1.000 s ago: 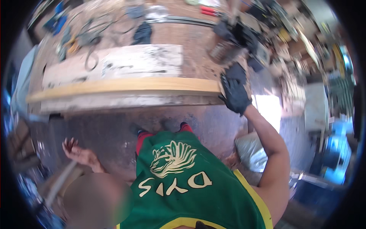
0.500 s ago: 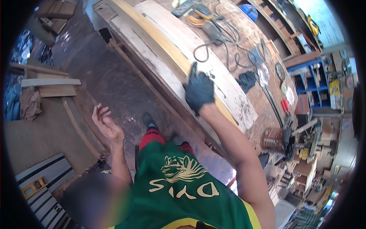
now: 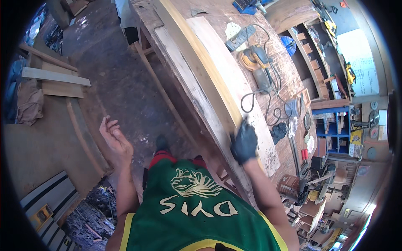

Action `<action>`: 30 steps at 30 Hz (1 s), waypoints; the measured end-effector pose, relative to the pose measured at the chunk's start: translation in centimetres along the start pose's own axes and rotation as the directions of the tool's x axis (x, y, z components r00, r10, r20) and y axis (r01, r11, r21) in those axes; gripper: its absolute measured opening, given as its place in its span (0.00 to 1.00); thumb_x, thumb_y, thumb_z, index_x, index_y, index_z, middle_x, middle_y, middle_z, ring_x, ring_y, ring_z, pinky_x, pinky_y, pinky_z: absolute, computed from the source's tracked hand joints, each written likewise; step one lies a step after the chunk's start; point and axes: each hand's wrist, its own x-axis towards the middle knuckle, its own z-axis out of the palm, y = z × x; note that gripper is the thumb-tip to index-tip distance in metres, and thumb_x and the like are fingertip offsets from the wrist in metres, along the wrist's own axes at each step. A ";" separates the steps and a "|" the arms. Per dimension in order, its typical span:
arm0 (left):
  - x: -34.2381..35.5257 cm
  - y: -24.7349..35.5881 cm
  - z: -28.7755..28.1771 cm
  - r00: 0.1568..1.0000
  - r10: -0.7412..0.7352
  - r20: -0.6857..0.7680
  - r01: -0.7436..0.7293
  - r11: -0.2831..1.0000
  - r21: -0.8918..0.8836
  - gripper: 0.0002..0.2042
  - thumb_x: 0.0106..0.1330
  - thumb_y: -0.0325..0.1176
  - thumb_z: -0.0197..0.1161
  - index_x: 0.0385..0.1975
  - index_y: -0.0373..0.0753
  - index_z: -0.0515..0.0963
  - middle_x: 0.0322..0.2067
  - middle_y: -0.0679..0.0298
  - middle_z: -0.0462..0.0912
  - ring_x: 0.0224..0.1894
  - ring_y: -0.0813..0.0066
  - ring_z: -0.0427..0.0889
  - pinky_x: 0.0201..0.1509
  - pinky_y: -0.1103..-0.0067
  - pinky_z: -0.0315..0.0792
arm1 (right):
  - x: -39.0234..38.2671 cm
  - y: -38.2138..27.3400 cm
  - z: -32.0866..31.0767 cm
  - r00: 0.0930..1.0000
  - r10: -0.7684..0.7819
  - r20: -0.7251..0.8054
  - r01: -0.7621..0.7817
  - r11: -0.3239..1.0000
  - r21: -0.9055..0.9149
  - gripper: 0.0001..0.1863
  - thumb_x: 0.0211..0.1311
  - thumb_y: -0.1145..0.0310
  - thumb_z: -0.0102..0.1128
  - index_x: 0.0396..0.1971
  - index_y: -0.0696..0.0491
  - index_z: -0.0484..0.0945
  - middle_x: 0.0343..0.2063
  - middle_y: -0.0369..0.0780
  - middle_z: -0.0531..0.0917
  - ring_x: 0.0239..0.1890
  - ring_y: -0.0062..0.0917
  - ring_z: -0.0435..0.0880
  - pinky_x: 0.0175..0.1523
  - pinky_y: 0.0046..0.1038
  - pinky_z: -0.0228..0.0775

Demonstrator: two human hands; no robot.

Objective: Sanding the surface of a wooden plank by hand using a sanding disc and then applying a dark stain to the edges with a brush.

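My right hand, in a black glove, lies over a long yellowish wooden strip standing on edge along the workbench. Its thumb side is at the strip's near face and the fingers reach over the top, a little blurred; their undersides are hidden. Beneath and beyond the strip lies a pale flat board with dark specks at its near end. My bare left hand hangs in the air over the floor left of the bench, fingers loosely apart, holding nothing.
On the bench are a corded sander, a loose black glove, clamp bars and a rusty can. Shelving and a blue rack stand to the right. At left are a pale plank and a yellow level.
The view has shifted, bringing more of the bench into sight. My right hand has moved along the strip toward its near end; my left hand stays open in the air.
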 end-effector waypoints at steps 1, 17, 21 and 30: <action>1.3 -0.6 -0.3 1.000 -0.004 -0.004 0.004 1.000 -0.003 0.25 0.84 0.40 0.43 0.71 0.29 0.57 0.65 0.51 0.68 0.56 0.67 0.75 0.59 0.73 0.71 | -2.6 1.0 -0.2 0.999 0.043 0.025 -0.041 0.998 -0.047 0.46 0.64 0.63 0.63 0.73 0.73 0.49 0.40 0.59 0.80 0.40 0.50 0.80 0.45 0.47 0.73; 9.2 -4.7 -1.6 0.966 -0.057 -0.251 0.091 0.988 0.125 0.31 0.82 0.51 0.44 0.69 0.27 0.58 0.64 0.48 0.68 0.55 0.65 0.75 0.57 0.72 0.72 | 37.5 -19.6 1.5 0.997 -0.061 -0.042 0.059 0.997 -0.055 0.48 0.68 0.53 0.61 0.74 0.70 0.50 0.47 0.52 0.81 0.48 0.42 0.84 0.51 0.44 0.77; 10.4 -5.9 -2.8 0.936 -0.070 -0.346 0.167 0.951 0.260 0.30 0.83 0.49 0.44 0.70 0.28 0.57 0.63 0.48 0.68 0.54 0.64 0.75 0.58 0.70 0.72 | 49.2 -25.3 2.6 0.991 -0.106 -0.084 0.103 0.994 -0.040 0.47 0.70 0.52 0.58 0.75 0.69 0.50 0.51 0.51 0.80 0.50 0.43 0.83 0.51 0.45 0.76; 19.6 -4.5 1.0 0.924 -0.079 -0.375 0.223 0.906 0.361 0.31 0.83 0.50 0.42 0.72 0.31 0.55 0.63 0.48 0.68 0.55 0.64 0.73 0.60 0.70 0.71 | 66.9 -34.1 2.5 0.998 -0.059 -0.031 0.062 0.993 0.105 0.61 0.48 0.53 0.75 0.76 0.67 0.49 0.60 0.50 0.77 0.61 0.38 0.80 0.57 0.43 0.73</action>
